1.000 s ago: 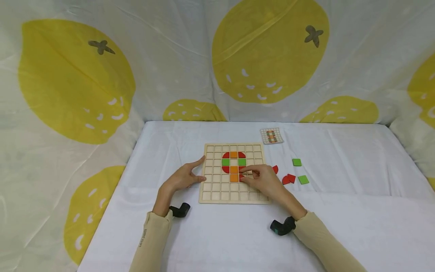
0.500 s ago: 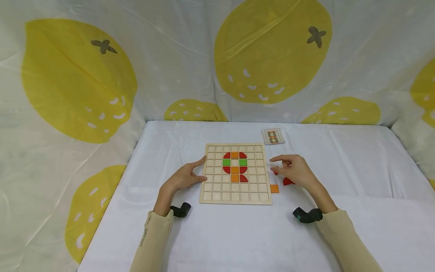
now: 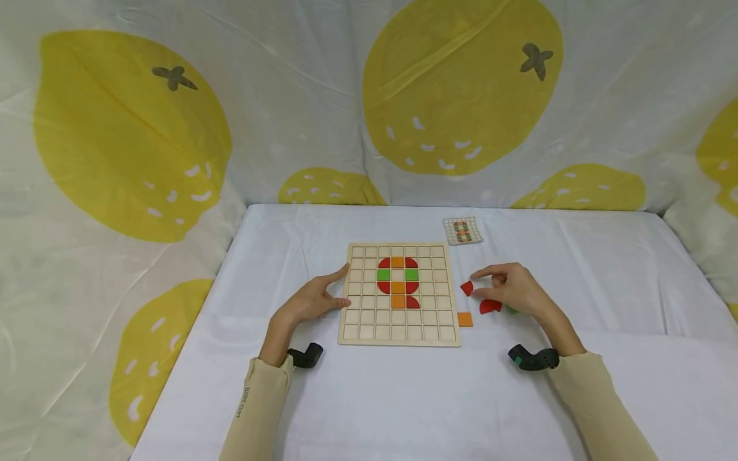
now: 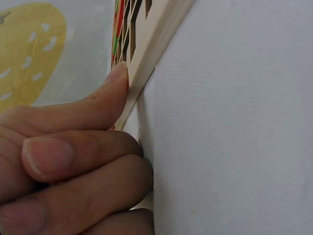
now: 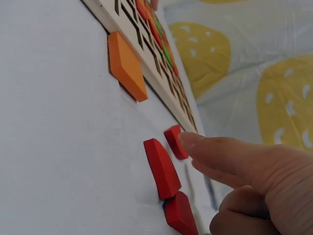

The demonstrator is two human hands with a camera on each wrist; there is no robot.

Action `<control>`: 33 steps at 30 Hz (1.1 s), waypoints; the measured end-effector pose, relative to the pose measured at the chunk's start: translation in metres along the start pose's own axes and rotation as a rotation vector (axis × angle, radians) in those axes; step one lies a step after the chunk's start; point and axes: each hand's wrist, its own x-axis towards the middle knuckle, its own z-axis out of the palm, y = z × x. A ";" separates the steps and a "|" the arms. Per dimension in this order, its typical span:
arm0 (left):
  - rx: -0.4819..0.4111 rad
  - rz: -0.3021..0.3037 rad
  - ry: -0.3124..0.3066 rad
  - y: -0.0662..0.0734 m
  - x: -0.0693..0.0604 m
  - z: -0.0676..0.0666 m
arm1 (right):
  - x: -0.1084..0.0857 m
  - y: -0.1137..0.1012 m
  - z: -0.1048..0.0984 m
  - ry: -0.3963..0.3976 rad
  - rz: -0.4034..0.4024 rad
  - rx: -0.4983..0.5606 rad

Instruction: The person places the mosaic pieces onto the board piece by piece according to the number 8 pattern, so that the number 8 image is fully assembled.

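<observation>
My left hand [image 3: 311, 299] holds the left edge of a wooden grid board [image 3: 369, 325], thumb and a finger spread along it. In the left wrist view, a fingertip [image 4: 117, 73] lies against the board's rim. Red, orange and green tiles sit in the board's upper and middle cells. To the right of the board, my right hand [image 3: 513, 288] pinches a red quarter-circle tile [image 3: 467, 289] at its right side, thumb and index finger at its edges. The right wrist view has this tile [image 5: 176, 142] low at the cloth, partly behind a fingertip.
Two more red tiles [image 3: 490, 306] lie below the right hand, with a green tile [image 3: 512, 310] mostly hidden under it. An orange square tile [image 3: 464, 319] lies beside the board's right edge. A small pattern card [image 3: 462, 231] lies behind the board, on white cloth.
My right hand has left the board, where a red tile now sits beside the lower orange one, and moved right to the loose red tile. The left hand stays at the board's edge.
</observation>
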 end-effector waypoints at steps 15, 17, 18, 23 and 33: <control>-0.002 0.004 -0.001 0.002 -0.001 0.000 | 0.003 -0.003 0.013 0.009 0.006 -0.010; 0.000 0.003 -0.001 0.002 -0.001 0.000 | 0.002 -0.001 0.011 0.022 0.006 -0.018; 0.002 0.003 0.000 0.002 -0.001 0.000 | 0.002 -0.001 0.011 0.034 0.009 -0.021; 0.012 -0.001 -0.001 0.001 -0.001 0.000 | 0.001 -0.001 0.009 0.071 0.011 -0.035; 0.013 -0.008 0.000 0.002 -0.001 -0.001 | 0.005 -0.006 0.018 0.104 0.000 -0.059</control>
